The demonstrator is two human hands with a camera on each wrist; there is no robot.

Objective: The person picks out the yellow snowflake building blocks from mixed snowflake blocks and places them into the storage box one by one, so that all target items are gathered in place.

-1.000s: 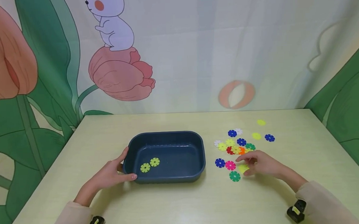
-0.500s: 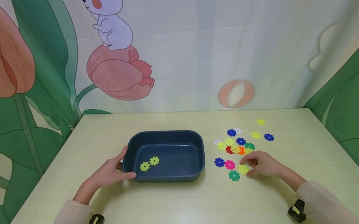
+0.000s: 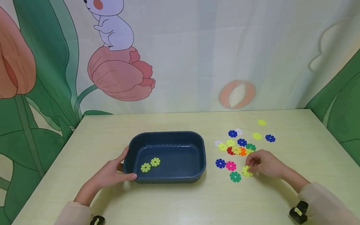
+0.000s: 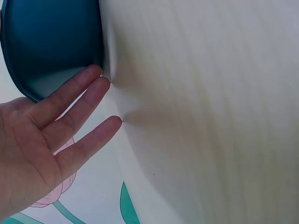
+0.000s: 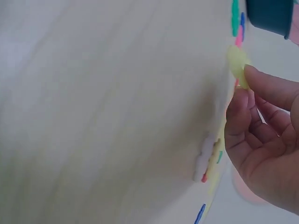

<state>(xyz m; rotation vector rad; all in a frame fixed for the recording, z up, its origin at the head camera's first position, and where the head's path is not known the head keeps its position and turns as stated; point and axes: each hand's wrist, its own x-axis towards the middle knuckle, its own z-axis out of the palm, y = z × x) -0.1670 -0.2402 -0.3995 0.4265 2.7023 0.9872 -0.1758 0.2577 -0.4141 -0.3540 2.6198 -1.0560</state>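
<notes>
My right hand pinches a yellow snowflake disc by its edge, close over the table. In the right wrist view the disc sticks out between thumb and forefinger. My left hand rests on the left end of a dark blue tub, its thumb at the front corner and forefinger along the rim. Its other fingers are fairly straight and spread near the tub wall. Inside the tub, two yellow-green discs lie side by side at the left.
Right of the tub lie a green disc, a pink disc and a blue disc. Behind them is a loose cluster with a red disc and an orange disc. A printed curtain hangs behind the table.
My right fingers have closed on the yellow disc, which lay flat before and has shifted slightly right and tilted. The left hand and tub stay in place.
</notes>
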